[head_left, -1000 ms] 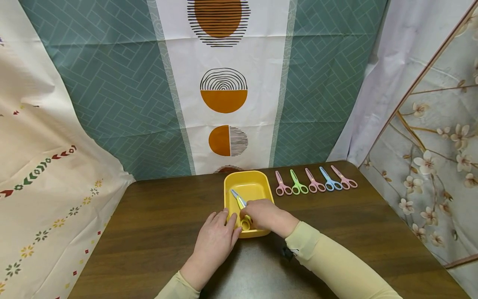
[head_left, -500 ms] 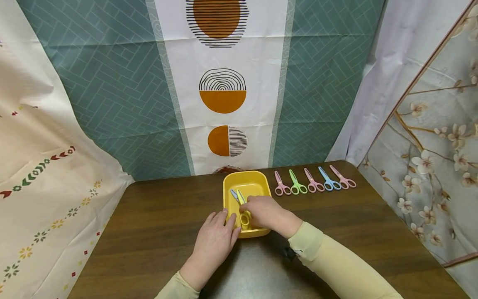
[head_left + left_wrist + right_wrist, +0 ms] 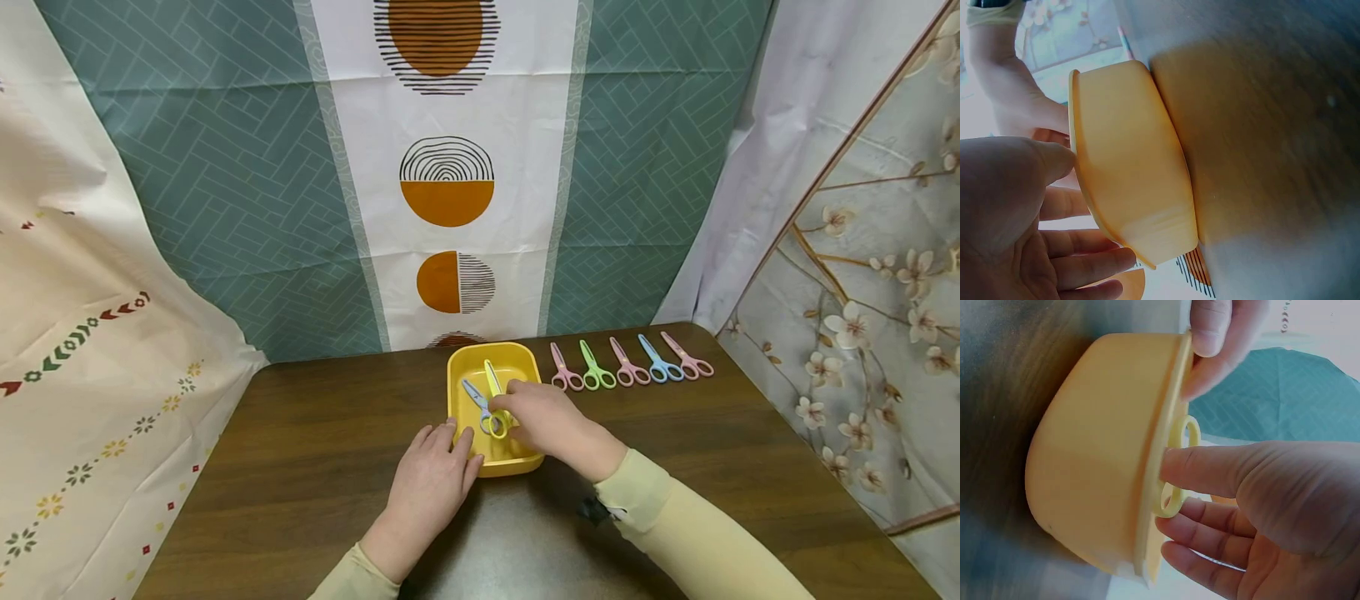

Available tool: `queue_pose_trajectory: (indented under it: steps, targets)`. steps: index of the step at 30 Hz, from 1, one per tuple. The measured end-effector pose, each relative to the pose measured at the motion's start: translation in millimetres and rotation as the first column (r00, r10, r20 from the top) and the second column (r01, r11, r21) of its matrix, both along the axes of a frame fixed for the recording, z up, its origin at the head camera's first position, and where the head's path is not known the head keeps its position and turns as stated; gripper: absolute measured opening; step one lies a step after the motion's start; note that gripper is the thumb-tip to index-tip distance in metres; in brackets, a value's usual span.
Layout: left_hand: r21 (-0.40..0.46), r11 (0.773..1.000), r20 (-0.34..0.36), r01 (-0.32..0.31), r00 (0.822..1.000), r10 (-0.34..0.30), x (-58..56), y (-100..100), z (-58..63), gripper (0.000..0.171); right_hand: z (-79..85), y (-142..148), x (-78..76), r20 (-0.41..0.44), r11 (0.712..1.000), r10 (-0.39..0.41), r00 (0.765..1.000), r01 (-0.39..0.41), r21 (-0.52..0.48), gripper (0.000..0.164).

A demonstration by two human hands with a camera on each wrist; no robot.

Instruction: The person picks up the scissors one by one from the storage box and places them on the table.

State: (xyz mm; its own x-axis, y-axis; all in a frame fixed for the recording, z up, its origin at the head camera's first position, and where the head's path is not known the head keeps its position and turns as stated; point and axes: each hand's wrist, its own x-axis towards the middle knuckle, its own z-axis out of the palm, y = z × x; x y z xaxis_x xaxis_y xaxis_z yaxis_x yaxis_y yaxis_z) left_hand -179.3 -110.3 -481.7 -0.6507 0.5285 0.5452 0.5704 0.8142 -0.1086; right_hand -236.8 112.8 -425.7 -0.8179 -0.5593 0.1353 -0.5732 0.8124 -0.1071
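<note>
A yellow plastic bin (image 3: 495, 471) stands on the table in front of me. My right hand (image 3: 555, 421) pinches a pair of yellow scissors (image 3: 492, 377) by the handles, blades pointing away, over the bin. In the right wrist view, the scissors' handle loops (image 3: 1194, 430) rise above the rim between thumb and fingers. A pair of blue scissors (image 3: 473, 392) lies in the bin, its handles partly behind the yellow pair. My left hand (image 3: 427, 483) rests at the bin's front left corner. Its thumb and extended fingers touch the rim in the left wrist view.
Several scissors lie in a row right of the bin: pink (image 3: 566, 373), green (image 3: 597, 371), pink (image 3: 628, 367), blue (image 3: 660, 363) and pink (image 3: 687, 358). Patterned cloth (image 3: 641, 167) hangs behind the dark wooden table (image 3: 315, 467).
My right hand has lifted the yellow scissors off the blue pair and shifted them slightly right and away. More of the blue scissors shows now. The left hand has stayed put.
</note>
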Motion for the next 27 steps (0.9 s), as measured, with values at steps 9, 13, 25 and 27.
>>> queue_pose_trajectory:
  steps: [9,13,25,27]
  targets:
    - [-0.012,1.0,0.034,-0.021,0.999,0.021,-0.1,-0.1,1.5,0.04,7.7,19.2,10.5,-0.047,0.999,-0.009,0.999,0.006,-0.051,0.045]
    - [-0.007,1.0,0.032,-0.018,0.999,0.019,0.1,-0.1,1.0,0.04,9.9,30.5,16.9,-0.068,0.998,-0.016,0.998,0.012,-0.058,0.046]
    - [0.021,1.0,0.003,-0.001,1.0,0.001,-0.2,-0.3,-1.7,0.039,4.7,74.4,37.3,-0.186,0.997,-0.007,0.983,-0.007,-0.073,0.045]
    - [0.023,1.0,-0.001,0.001,1.0,-0.001,-0.3,-0.3,-1.9,0.039,3.4,82.2,41.1,-0.196,0.997,-0.018,0.981,0.002,-0.082,0.045]
